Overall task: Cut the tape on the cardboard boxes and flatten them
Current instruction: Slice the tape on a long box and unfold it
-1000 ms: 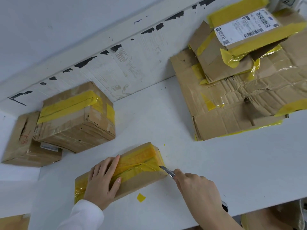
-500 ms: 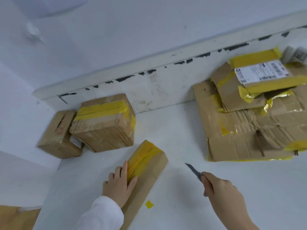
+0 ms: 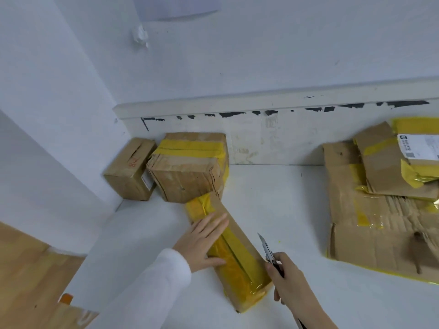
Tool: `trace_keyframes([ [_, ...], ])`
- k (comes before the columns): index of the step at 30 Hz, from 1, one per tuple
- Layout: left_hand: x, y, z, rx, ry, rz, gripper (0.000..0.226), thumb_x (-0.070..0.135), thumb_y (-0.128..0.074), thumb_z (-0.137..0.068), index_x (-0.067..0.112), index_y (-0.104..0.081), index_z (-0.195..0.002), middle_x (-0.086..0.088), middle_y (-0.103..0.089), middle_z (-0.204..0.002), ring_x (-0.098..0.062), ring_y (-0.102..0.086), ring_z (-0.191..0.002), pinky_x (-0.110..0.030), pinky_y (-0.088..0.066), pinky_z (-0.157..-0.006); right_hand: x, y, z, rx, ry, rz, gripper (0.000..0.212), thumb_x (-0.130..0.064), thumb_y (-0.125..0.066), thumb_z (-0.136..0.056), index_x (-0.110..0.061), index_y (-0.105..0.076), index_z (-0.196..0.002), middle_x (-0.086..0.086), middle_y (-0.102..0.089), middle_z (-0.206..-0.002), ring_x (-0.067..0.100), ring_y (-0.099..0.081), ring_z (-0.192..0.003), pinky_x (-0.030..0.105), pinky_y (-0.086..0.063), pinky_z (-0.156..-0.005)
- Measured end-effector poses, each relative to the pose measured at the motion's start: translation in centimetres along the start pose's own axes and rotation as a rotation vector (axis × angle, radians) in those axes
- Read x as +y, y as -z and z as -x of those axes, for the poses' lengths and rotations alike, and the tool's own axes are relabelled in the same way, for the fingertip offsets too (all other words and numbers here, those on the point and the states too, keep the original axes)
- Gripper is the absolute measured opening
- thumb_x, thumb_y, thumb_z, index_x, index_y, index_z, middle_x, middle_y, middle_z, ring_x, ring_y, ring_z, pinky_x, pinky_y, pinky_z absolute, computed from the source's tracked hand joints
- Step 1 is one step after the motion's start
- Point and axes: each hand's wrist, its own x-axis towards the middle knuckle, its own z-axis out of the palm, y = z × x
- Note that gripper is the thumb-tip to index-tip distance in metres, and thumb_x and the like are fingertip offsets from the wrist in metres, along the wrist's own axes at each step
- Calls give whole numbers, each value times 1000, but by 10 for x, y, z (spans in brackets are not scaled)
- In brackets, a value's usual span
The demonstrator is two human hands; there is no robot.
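Biggest thing in play is the white table, running back to a scuffed white backboard with black marks along its upper edge. On the right sits the pile of flattened cardboard, creased and streaked with yellow tape, and on top of it a smaller flattened piece carrying a white shipping label. Well apart from that, over in the far-left corner, a large taped box stands upright with a yellow band across its top, and a smaller brown box with red scribble is tucked just beside it on the left, touching or nearly so.

Now the one being worked: the long narrow box lies diagonally on the table at centre, yellow tape running its whole top length with a dark seam down the middle. Its far end sits right up against the big taped box's lower corner, so that end is crowded.

The left hand, white sleeve behind it, lies flat on the box with fingers straight, pressing it down and covering part of the tape. The right hand is curled round the utility knife, blade up and pointing away, just beside the box's right edge, tip clear of the cardboard. A tiny yellow fleck lies on the table just beyond the blade. Bottom left, a wooden surface sits below the table edge.
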Motion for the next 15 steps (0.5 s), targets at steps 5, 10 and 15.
trace_keyframes([
  [5, 9, -6, -6, -115, -51, -121, 80, 69, -20, -83, 31, 7, -149, 20, 26, -147, -19, -1, -144, -38, -6, -115, 3, 14, 2, -19, -42, -128, 11, -18, -43, -99, -15, -52, -93, 0, -53, -63, 11, -44, -33, 21, -35, -39],
  [10, 39, -8, 9, 149, 94, -185, 71, 70, -30, -73, 31, -62, -124, 8, -60, -128, -18, -58, -68, -27, -48, -55, 0, 27, -10, 37, 1, -213, 19, -22, -43, -99, -12, -57, -92, -4, -52, -53, 10, -44, -35, 19, -35, -39],
  [15, 50, -16, 12, 171, 461, 27, 58, 49, -32, -83, 14, -67, -113, -7, -65, -96, -30, -63, -80, -45, -54, -72, 11, 45, -24, 236, -38, 84, 23, -31, -41, -99, -30, -55, -82, -7, -66, -66, 11, -50, -54, 26, -36, -54],
])
